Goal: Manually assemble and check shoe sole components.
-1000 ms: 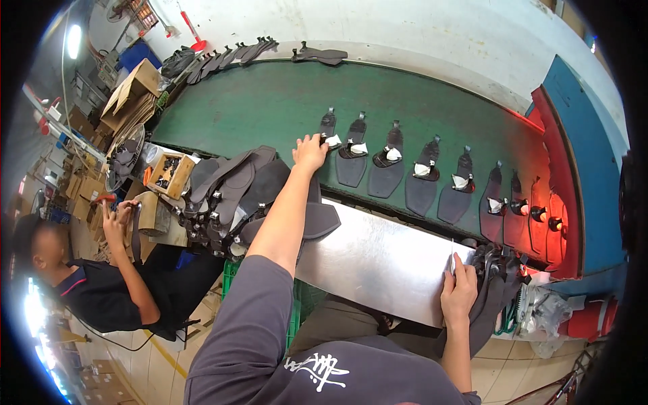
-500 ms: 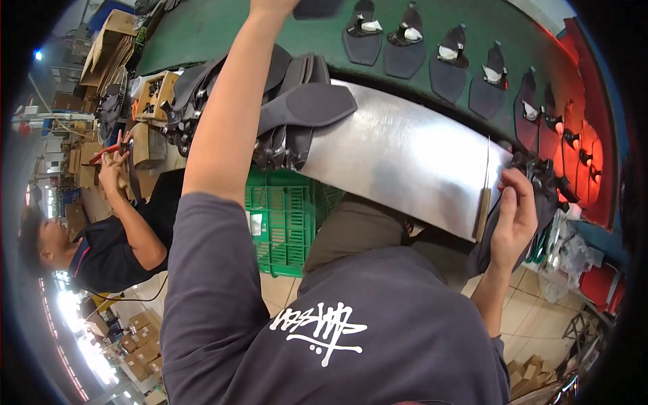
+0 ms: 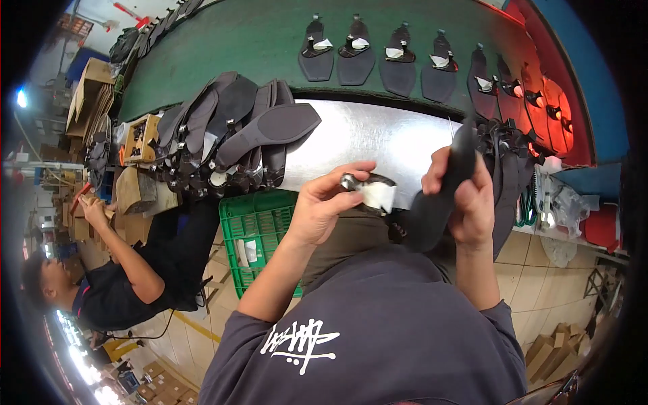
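My left hand (image 3: 320, 206) pinches a dark shiny strap (image 3: 349, 182) with a white patch (image 3: 379, 197) on it, in front of my lap. My right hand (image 3: 466, 202) grips a dark shoe sole (image 3: 435, 209), upright and smeared by motion, its thumb and fingers around the edge. Strap and sole are close together; whether they are joined I cannot tell. Behind the hands lies a shiny metal plate (image 3: 351, 131). At its left is a heap of grey soles (image 3: 270, 131) with dark straps among them. Just right of my right hand sit more dark straps (image 3: 503, 138).
A green conveyor belt (image 3: 223, 40) runs behind the plate, bearing a row of sandals (image 3: 399, 67) that leads into a red-lit housing (image 3: 560, 88). A green crate (image 3: 236, 270) stands low on the left. A co-worker (image 3: 128, 270) works farther left, near a wooden box (image 3: 140, 138).
My left hand has come back from the belt and now holds the strap. My right hand has taken hold of the sole. The view has shifted, and the sandals appear farther left.
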`<action>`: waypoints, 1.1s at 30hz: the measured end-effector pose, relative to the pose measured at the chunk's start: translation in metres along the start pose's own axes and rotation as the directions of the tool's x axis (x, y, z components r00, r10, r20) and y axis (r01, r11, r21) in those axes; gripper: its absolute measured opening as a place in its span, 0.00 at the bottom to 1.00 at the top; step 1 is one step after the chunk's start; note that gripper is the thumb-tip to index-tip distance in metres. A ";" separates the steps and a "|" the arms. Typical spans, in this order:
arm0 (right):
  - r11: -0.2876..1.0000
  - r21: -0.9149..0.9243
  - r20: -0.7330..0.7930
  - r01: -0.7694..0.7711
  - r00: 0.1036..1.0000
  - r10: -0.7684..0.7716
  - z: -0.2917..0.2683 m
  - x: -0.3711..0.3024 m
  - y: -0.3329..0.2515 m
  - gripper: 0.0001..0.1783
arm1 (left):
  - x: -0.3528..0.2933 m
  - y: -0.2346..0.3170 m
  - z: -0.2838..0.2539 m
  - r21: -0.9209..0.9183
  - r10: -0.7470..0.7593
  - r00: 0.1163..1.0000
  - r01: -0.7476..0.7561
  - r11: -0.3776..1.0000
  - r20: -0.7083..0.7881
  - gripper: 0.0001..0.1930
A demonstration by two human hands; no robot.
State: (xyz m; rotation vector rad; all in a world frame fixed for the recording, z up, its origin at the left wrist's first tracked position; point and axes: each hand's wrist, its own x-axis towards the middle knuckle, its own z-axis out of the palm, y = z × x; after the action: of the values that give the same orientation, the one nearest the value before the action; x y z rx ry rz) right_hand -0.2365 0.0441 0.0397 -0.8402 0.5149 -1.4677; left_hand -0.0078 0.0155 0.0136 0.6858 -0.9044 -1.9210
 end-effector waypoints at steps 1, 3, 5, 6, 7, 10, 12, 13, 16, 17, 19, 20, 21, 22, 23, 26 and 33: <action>0.985 -0.170 0.027 -0.033 0.999 0.038 0.000 -0.004 -0.001 0.17 | -0.003 -0.002 -0.006 0.008 0.013 0.999 -0.013 1.000 -0.037 0.15; 0.849 -0.508 -0.017 -0.145 0.987 0.158 0.003 -0.020 -0.001 0.20 | -0.007 -0.003 -0.011 0.015 0.027 0.996 -0.025 1.000 -0.088 0.17; 0.801 -0.581 -0.041 -0.146 0.988 0.151 0.021 -0.023 0.000 0.31 | -0.009 -0.005 -0.013 0.025 0.031 0.997 -0.029 0.999 -0.071 0.18; 0.771 -0.620 -0.045 -0.148 0.987 0.154 0.025 -0.025 0.001 0.35 | -0.010 -0.005 -0.014 0.033 0.037 0.998 -0.035 0.999 -0.058 0.18; 0.698 -0.712 -0.017 -0.075 0.996 0.090 0.027 -0.026 0.002 0.36 | -0.009 -0.006 -0.011 0.031 0.072 0.996 -0.070 0.997 -0.052 0.19; 0.595 -0.797 0.115 0.108 0.993 -0.025 0.021 -0.026 0.009 0.31 | -0.012 -0.006 -0.012 -0.017 0.056 0.997 -0.057 0.998 -0.056 0.19; 0.576 -0.810 0.112 0.111 0.993 -0.035 0.024 -0.025 0.008 0.28 | -0.013 -0.007 -0.012 -0.013 0.069 0.997 -0.070 0.997 -0.043 0.18; 0.598 -0.795 0.109 0.100 0.994 -0.021 0.023 -0.026 0.008 0.28 | -0.013 -0.007 -0.012 -0.012 0.086 0.996 -0.086 0.996 -0.029 0.18; 0.614 -0.783 0.111 0.103 0.994 -0.024 0.019 -0.029 0.013 0.28 | -0.011 -0.007 -0.010 -0.016 0.085 0.996 -0.085 0.996 0.000 0.18; 0.608 -0.785 0.117 0.117 0.992 -0.040 0.018 -0.030 0.013 0.28 | -0.011 -0.007 -0.010 -0.015 0.084 0.996 -0.084 0.996 0.000 0.18; 0.605 -0.786 0.122 0.123 0.992 -0.044 0.018 -0.029 0.013 0.28 | -0.011 -0.008 -0.011 -0.017 0.089 0.996 -0.089 0.996 0.003 0.18; 0.602 -0.788 0.127 0.130 0.991 -0.048 0.018 -0.029 0.013 0.28 | -0.011 -0.008 -0.011 -0.017 0.089 0.996 -0.089 0.996 0.003 0.18; 0.602 -0.788 0.128 0.131 0.991 -0.048 0.018 -0.029 0.013 0.28 | -0.011 -0.008 -0.011 -0.021 0.090 0.996 -0.090 0.996 0.009 0.18; 0.596 -0.792 0.131 0.134 0.990 -0.047 0.018 -0.029 0.013 0.28 | -0.011 -0.008 -0.011 -0.025 0.092 0.996 -0.091 0.996 0.014 0.18; 0.590 -0.796 0.135 0.137 0.990 -0.047 0.018 -0.030 0.013 0.28 | -0.012 -0.008 -0.011 -0.025 0.093 0.996 -0.092 0.995 0.014 0.18; 0.589 -0.796 0.138 0.136 0.990 -0.042 0.018 -0.029 0.013 0.28 | -0.011 -0.009 -0.012 -0.035 0.087 0.996 -0.086 0.996 0.011 0.18; 0.551 -0.823 0.147 0.139 0.989 -0.030 0.019 -0.030 0.009 0.27 | -0.015 -0.007 -0.010 0.028 0.111 0.994 -0.111 0.993 0.010 0.19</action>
State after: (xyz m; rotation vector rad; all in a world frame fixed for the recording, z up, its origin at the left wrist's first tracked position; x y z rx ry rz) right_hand -0.2188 0.0756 0.0396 -1.7218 1.1463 -1.2005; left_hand 0.0029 0.0276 0.0036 0.6315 -0.9569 -1.8168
